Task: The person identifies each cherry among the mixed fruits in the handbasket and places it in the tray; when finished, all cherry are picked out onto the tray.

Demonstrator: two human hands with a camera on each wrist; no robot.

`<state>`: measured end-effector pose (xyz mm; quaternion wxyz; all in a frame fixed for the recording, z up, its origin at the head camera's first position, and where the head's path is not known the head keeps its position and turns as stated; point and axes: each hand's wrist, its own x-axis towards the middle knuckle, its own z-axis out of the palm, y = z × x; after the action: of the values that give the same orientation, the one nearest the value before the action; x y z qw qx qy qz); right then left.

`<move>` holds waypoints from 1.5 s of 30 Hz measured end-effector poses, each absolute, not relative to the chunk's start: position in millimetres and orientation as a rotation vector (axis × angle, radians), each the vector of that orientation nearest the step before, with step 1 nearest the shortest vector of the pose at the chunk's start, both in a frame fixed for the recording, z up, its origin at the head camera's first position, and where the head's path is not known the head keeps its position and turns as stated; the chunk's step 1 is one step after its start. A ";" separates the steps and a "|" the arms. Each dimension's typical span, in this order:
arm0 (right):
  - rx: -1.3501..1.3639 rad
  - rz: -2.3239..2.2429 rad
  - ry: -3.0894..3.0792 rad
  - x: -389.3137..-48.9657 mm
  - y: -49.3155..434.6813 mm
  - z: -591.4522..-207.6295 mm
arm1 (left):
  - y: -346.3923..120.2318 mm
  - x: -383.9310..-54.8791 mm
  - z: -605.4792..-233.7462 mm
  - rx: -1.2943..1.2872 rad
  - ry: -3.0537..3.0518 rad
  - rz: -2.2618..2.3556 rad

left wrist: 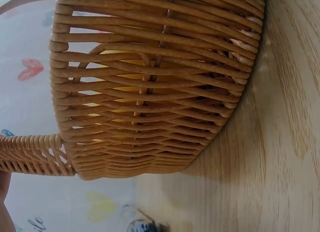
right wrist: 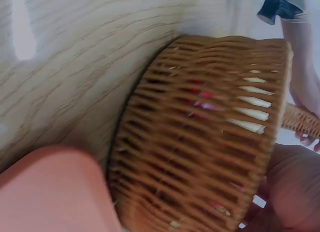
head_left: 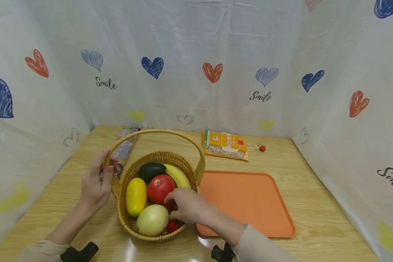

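A wicker basket (head_left: 163,238) with a tall arched handle stands on the table. My left hand (head_left: 98,180) grips the left side of that handle, thumb in front. Inside the basket are a red pomegranate (head_left: 160,187), a yellow oblong fruit (head_left: 136,196), a pale green round melon (head_left: 153,220), a dark green avocado-like fruit (head_left: 150,171) and a banana (head_left: 178,175). My right hand (head_left: 188,205) reaches in over the right rim, fingers bent around a small dark red fruit (head_left: 171,206); I cannot tell whether they grip it. Another small red fruit (head_left: 171,226) lies just below.
Right of the basket lies an orange tray (head_left: 242,203), close to its side. An orange-and-yellow food packet (head_left: 226,145) and a red lollipop (head_left: 262,148) lie at the back. Behind the handle's left side is a clear printed package (head_left: 126,147). Heart-patterned curtains (head_left: 190,43) enclose the table.
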<state>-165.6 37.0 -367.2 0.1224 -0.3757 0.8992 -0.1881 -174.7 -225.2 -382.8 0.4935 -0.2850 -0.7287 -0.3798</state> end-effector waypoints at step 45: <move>-0.980 -1.457 2.357 -166.6 74.4 -362.9 | -217.6 -171.8 -379.8 -0.634 -1.752 -0.949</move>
<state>-166.6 74.4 -362.9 0.1011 -0.3318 0.7978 -0.4932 -171.8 -217.6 -379.8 0.5015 -0.2625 -0.7248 -0.3928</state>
